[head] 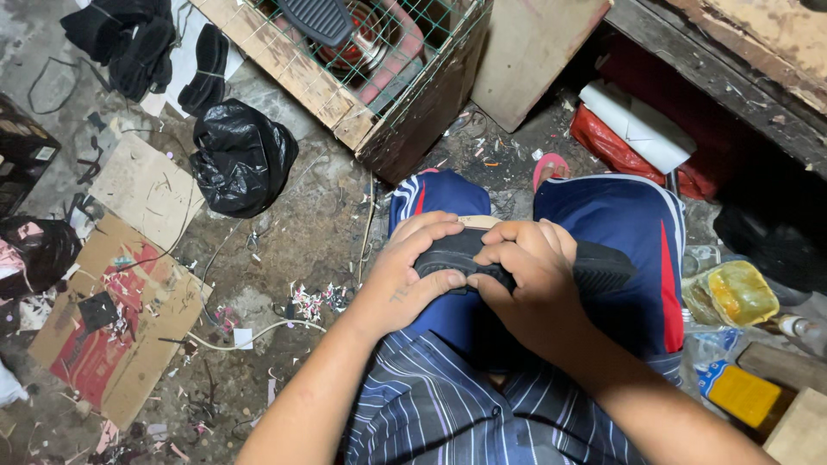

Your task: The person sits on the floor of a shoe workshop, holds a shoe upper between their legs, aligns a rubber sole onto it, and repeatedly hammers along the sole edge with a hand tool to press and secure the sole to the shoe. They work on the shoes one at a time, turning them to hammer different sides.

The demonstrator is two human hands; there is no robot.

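Here the left hand (405,275) and the right hand (525,280) are close together, both clamped on a black shoe sole (517,263). The sole is dark, long and flat, with ridges at its right end. It lies across the person's lap, on blue shorts (620,241). Nearby on the dirty floor (293,232) sit a black plastic bag (241,155) and a wooden crate (362,60).

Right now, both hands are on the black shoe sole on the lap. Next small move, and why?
Probably slide the right hand along the black sole toward its free end. Both hands, the left hand too, press with fingers curled over one end, while the other end juts out uncovered over the blue shorts.
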